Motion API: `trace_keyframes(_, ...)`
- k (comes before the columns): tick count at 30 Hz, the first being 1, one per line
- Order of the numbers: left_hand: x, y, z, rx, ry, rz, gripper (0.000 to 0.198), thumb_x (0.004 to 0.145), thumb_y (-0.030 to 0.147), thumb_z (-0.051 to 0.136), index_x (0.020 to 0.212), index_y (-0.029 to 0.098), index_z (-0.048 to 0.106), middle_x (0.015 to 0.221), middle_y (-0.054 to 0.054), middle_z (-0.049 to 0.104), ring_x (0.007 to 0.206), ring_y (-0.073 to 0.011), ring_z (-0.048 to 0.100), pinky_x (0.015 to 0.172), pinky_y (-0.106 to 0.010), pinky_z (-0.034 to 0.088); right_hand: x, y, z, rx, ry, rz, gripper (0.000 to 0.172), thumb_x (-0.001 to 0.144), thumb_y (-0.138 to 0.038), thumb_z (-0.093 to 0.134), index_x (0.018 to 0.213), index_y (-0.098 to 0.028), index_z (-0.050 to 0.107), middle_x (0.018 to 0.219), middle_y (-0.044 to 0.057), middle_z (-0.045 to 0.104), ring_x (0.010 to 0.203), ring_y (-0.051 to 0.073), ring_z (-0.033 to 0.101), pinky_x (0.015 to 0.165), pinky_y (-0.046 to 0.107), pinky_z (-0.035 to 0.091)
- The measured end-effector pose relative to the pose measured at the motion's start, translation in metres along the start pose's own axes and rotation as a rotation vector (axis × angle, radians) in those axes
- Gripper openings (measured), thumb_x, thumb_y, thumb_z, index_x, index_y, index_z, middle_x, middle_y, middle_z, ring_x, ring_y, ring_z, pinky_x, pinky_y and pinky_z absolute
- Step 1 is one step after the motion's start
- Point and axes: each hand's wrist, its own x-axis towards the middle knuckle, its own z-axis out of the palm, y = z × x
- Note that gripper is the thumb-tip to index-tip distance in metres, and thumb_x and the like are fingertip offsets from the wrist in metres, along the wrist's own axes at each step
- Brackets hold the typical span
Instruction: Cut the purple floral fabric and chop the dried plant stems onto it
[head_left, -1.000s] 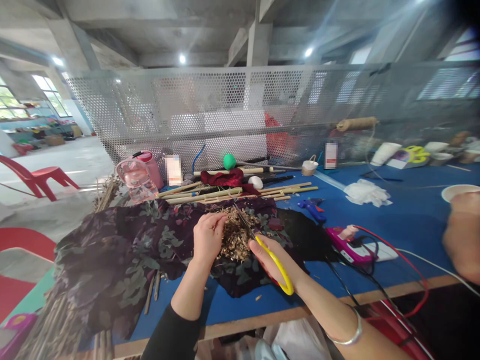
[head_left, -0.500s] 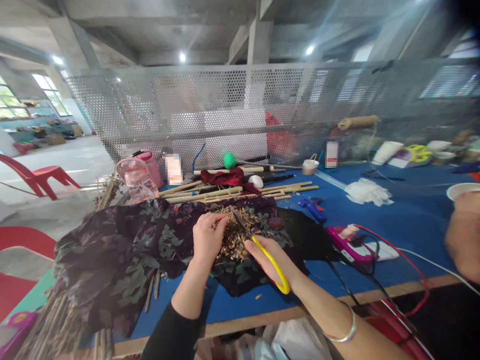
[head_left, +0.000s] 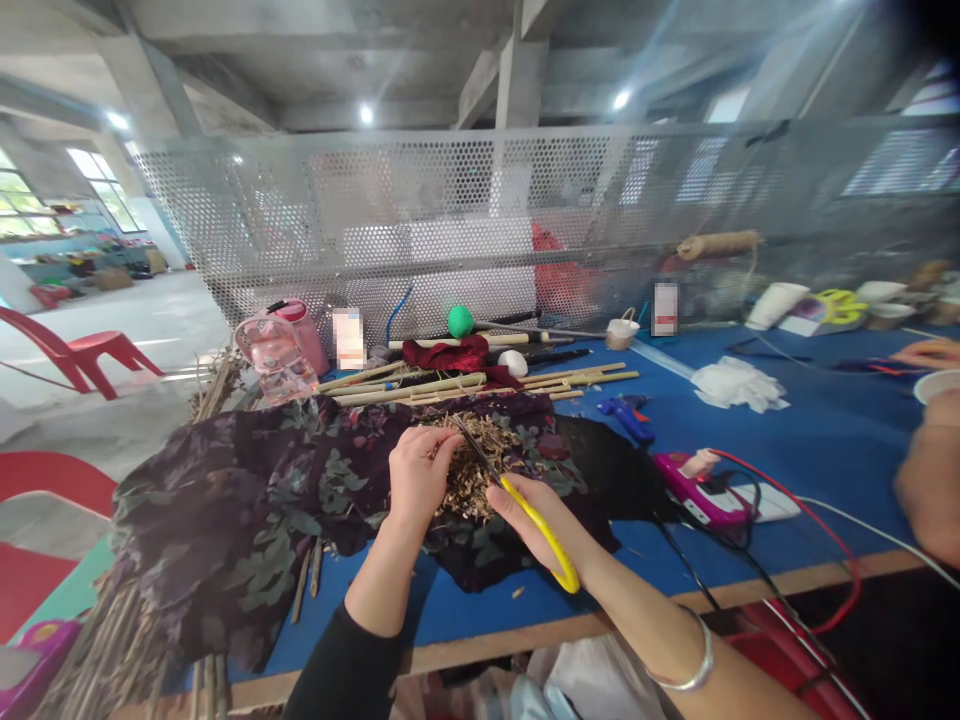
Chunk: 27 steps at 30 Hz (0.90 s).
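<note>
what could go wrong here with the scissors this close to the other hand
The scissors in the right hand lie right beside the left hand pinching the dried clippings; a cut could nick its fingers. The clippings sit on the floral cloth, so the tips might snag it.

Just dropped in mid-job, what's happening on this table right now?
A person works at the blue table. Their left hand pinches a tuft from the pile of dry plant bits, which lies on a dark floral cloth. Their right hand holds the yellow-handled scissors, blades pointing into that pile. Bamboo sticks lie behind the cloth, and a pink glue gun lies to the right. Another person's arm shows at the right edge.
</note>
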Motion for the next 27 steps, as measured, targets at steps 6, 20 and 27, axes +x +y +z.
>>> trace_keyframes(6,0.000,-0.001,-0.001,0.008,0.005,-0.006,0.011,0.081,0.027,0.062,0.077,0.021,0.070,0.077,-0.001,0.070,0.076,-0.0139,0.061,0.075,-0.027,0.048,-0.004,0.005,0.003,0.053,0.007,0.021,0.049,0.083,-0.063,0.041,0.063,-0.019,0.036,0.058,-0.004,0.032,0.055,0.009,0.030,0.050,0.023,0.024)
trace_keyframes(20,-0.001,-0.005,0.000,0.095,-0.092,0.004,0.011,0.082,0.026,0.061,0.076,0.020,0.070,0.078,-0.002,0.071,0.076,-0.0157,0.060,0.075,-0.029,0.047,-0.007,0.007,0.005,0.003,-0.017,-0.006,0.049,0.084,-0.064,0.039,0.064,-0.019,0.038,0.060,-0.004,0.037,0.058,0.010,0.034,0.053,0.023,0.026)
trace_keyframes(27,0.000,-0.006,0.000,0.142,-0.226,-0.052,0.014,0.082,0.029,0.060,0.078,0.021,0.071,0.081,-0.003,0.070,0.080,-0.0164,0.061,0.076,-0.029,0.046,-0.008,0.015,0.004,0.072,-0.001,0.029,0.051,0.081,-0.065,0.041,0.060,-0.019,0.034,0.057,-0.005,0.029,0.055,0.009,0.028,0.049,0.023,0.021)
